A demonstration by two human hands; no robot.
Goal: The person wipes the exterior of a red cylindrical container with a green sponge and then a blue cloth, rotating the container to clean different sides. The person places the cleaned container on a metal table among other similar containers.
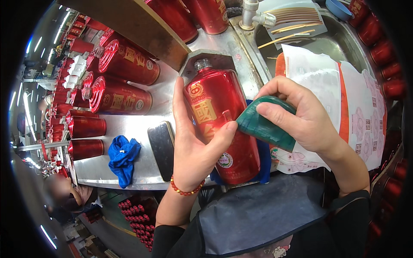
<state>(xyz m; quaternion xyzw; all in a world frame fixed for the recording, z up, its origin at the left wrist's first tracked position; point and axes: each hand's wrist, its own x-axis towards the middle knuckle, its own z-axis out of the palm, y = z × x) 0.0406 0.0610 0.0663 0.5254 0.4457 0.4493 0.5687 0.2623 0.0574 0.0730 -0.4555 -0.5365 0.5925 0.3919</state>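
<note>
I log: red bottle [221, 101], axis eleven-to-five; left fingers [179, 101] (nearer) spread against it; right fingers [276, 115] pinch green scraper [264, 127], three o'clock.

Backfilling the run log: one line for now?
left hand: against red bottle; right hand: pinching green flat tool at bottle's right edge; blue cloth, dark phone: left of bottle

Left forearm [171, 210] enters from near side, pointing far. Left hand [191, 152] spread: index finger straight toward far side, thumb stretched right. Right forearm [349, 167] angles far and left. Right hand [307, 118] pinching, thumb pointing left, fingers bent. Hands apart.
</note>
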